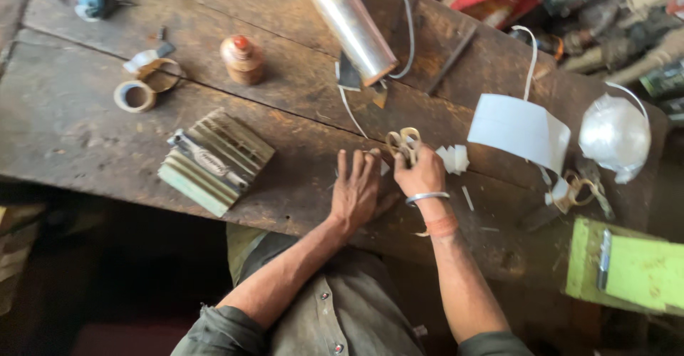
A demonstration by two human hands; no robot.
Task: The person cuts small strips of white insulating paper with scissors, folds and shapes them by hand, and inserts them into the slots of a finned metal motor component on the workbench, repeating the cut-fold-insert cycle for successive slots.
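My right hand [422, 174] grips a pair of scissors [404, 143] with brass-coloured handles, held over the dark wooden workbench [85, 128]. My left hand [355, 188] lies flat beside it, fingers spread, pressing on the bench; whatever is under it is hidden. A small stack of cut white paper pieces [454, 158] sits just right of the scissors. A metal bangle and an orange band circle my right wrist.
A shiny metal tube [347, 19] lies at the top centre. A ribbed green metal block [214, 160] sits left. Tape rolls [135, 95], a small brown bottle [242, 58], a white sheet [520, 129], crumpled plastic [614, 135] and a lime-green box [627, 267] surround me.
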